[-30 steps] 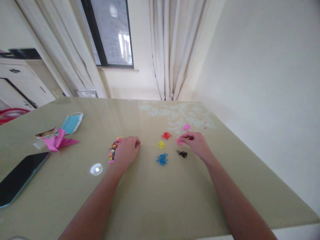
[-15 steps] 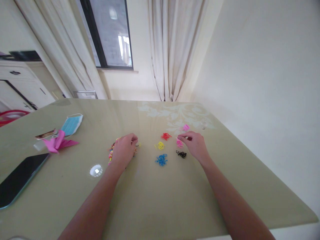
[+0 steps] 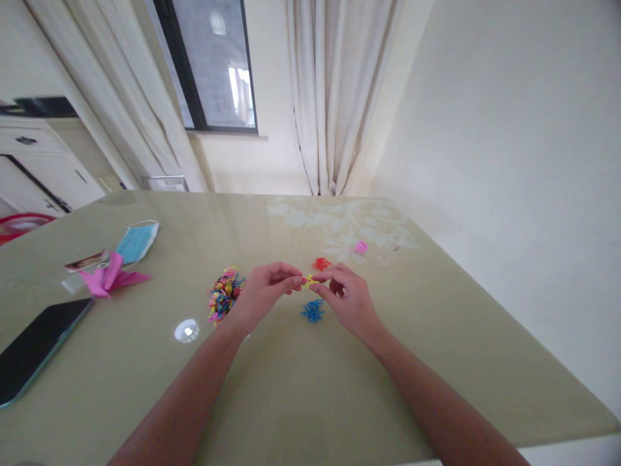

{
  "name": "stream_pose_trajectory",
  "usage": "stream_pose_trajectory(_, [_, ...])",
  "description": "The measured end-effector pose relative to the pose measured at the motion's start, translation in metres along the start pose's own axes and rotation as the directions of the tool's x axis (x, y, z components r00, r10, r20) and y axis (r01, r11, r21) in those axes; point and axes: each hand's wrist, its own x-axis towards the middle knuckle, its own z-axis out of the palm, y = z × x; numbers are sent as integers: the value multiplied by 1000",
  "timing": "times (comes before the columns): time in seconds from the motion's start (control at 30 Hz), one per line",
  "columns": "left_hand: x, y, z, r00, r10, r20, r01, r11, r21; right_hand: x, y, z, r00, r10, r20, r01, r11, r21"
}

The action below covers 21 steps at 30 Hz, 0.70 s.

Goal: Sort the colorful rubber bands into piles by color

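Well inside the right edge of the table (image 3: 291, 388), yellow bands (image 3: 309, 282) are showing between hands | left hand (image 3: 264, 291) nearly pinching, right hand (image 3: 352, 299) gaping slightly, hold: can't tell | risk: snagging, dragging them into nearby blue pile (image 3: 313, 312)

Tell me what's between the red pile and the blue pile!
The yellow pile lies there in the head view, with the left hand and right hand on either side.

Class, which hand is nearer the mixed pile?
Left. The left hand is close beside the mixed pile, on its right; the right hand is farther right, beyond the left hand.
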Motion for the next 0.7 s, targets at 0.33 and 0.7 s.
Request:
stream_pose_trajectory(0.33, [3,-4,-3,999,35,-6,-34,988,148,5,-4,-12,995,98,15,-100,984,145])
stream_pose_trajectory(0.7, [7,-26,-33,980,113,-165,122,317,941,13,5,-32,989,124,-85,-116,989,94])
